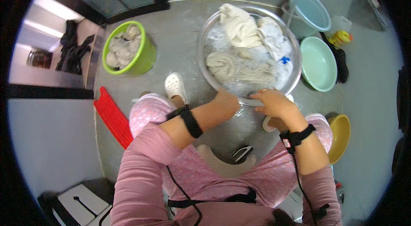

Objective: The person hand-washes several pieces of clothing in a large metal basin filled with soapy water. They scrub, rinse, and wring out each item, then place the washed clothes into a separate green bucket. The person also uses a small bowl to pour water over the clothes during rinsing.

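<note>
A large round metal basin (203, 62) of suds stands on the floor before me, with wet cloths in it. A cream cloth (242, 30) lies heaped at its far side, a white cloth (273, 38) with a blue patch at the right. Greyish-beige cloth (221, 65) is partly under water at the near side. My left hand (228, 101) is at the near rim, slightly blurred, its fingers hidden from view. Just right of it, my right hand (274, 101) reaches over the rim with fingers apart. A small dark thing (251, 94) shows by its fingertips; whether they touch it I cannot tell.
A green bucket (146, 56) of greyish cloths stands left, a red plastic board (110, 117) nearer me. At right are a pale blue bucket (311, 9), a mint basin (319, 65), a yellow-capped container (340, 37) and a yellow basin (341, 139). A brush-like thing (243, 153) lies between my legs.
</note>
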Demonstrator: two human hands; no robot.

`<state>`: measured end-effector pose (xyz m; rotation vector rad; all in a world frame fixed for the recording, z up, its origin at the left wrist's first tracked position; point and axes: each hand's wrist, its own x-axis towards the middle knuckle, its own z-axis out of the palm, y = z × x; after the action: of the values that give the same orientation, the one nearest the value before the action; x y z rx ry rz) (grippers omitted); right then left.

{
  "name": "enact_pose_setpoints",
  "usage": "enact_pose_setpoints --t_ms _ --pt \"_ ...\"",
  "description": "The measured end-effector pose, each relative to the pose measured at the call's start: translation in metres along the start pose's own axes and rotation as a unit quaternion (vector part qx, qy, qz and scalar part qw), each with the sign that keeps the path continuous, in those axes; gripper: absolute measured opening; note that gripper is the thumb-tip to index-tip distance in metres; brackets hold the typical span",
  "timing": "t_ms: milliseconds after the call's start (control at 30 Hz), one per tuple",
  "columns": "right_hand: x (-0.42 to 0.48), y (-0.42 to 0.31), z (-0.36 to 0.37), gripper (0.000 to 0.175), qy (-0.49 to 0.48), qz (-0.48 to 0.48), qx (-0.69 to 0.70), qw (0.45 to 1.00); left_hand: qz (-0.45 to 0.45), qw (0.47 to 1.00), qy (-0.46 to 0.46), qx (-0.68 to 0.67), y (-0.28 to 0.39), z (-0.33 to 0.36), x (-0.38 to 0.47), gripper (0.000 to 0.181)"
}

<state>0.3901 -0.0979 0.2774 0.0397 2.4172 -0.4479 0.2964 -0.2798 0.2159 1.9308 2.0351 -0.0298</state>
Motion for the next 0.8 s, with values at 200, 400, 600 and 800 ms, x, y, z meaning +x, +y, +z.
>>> enact_pose_setpoints --t_ms 200,400,600,800 --pt "-0.004 0.0 0.008 0.049 0.07 -0.047 -0.033 0.996 0.033 0.996 -0.078 0.031 0.039 -0.017 0.013 0.013" --pt "0.0 0.006 0.016 0.05 0.058 -0.035 -0.052 0.996 0.037 0.988 -0.148 0.036 0.052 -0.019 0.039 0.037" --pt "0.013 0.004 0.016 0.051 0.029 -0.041 -0.016 0.999 0.037 0.994 -0.077 0.06 0.051 -0.015 0.039 0.041" --pt "0.02 0.013 0.029 0.046 0.041 -0.053 -0.023 0.997 0.017 0.988 -0.129 0.082 0.049 -0.017 0.042 0.05"
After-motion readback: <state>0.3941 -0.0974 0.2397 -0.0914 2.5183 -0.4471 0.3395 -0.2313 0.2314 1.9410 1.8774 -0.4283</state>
